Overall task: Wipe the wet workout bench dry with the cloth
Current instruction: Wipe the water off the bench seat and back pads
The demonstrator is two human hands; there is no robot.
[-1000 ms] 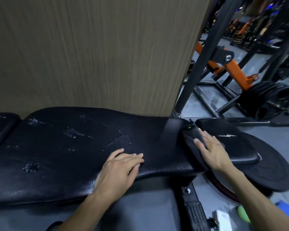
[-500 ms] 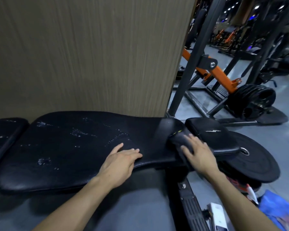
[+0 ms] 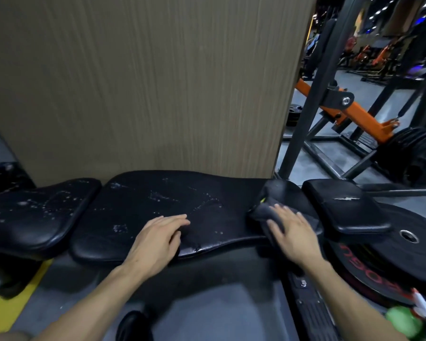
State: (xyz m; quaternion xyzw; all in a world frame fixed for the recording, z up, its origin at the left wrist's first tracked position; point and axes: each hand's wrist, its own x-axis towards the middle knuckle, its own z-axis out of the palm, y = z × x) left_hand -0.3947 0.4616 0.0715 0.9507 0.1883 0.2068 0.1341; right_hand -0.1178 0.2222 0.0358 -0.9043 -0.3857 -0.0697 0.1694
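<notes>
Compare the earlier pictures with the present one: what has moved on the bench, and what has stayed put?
The right hand has slid the dark cloth leftward from the gap by the small pad onto the bench. The left hand stays flat on the front edge. Water droplets remain left of it.

Your black padded bench (image 3: 158, 205), wet and carrying two hands and a cloth.

Water beads speckle the long middle pad, thickest toward 11 o'clock, and the separate pad (image 3: 35, 212) at 9 o'clock is spotted too. Your left hand (image 3: 158, 238) rests flat on the near edge at 6 o'clock. At 3 o'clock your right hand (image 3: 293, 232) presses a dark cloth (image 3: 268, 210) onto the pad's end, just beside the small end pad (image 3: 347, 205).
</notes>
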